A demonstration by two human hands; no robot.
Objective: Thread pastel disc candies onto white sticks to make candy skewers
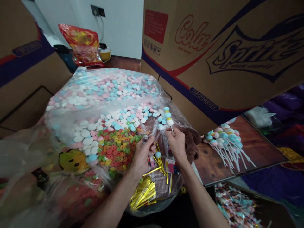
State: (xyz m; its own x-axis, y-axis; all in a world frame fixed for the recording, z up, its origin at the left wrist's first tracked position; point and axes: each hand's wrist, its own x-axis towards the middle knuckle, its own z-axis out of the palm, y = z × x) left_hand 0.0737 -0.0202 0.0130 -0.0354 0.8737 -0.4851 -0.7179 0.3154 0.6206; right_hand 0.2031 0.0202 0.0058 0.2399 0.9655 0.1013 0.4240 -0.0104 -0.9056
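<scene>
My right hand (176, 142) is closed on the white stick of a candy lollipop (167, 115), held upright with blue, yellow and white pieces stacked on it. My left hand (144, 154) is pinched beside it, on what looks like a small clear printed wrapper (144, 136). Under and around both hands lie gold twist ties (144, 193), small printed wrappers (171, 166) and a loose blue candy (158, 154). To the left, ring-shaped candies (118, 148) in red, green, orange and yellow spread next to pastel button candies (118, 91) in a large clear plastic bag.
Large cardboard boxes (190, 69) flank the work area. Finished-looking lollipops (224, 139) lie bundled on the wooden table (258, 142) at right. Below them, an open box holds many wrapped sweets (237, 205). A red candy packet (83, 46) stands at the back.
</scene>
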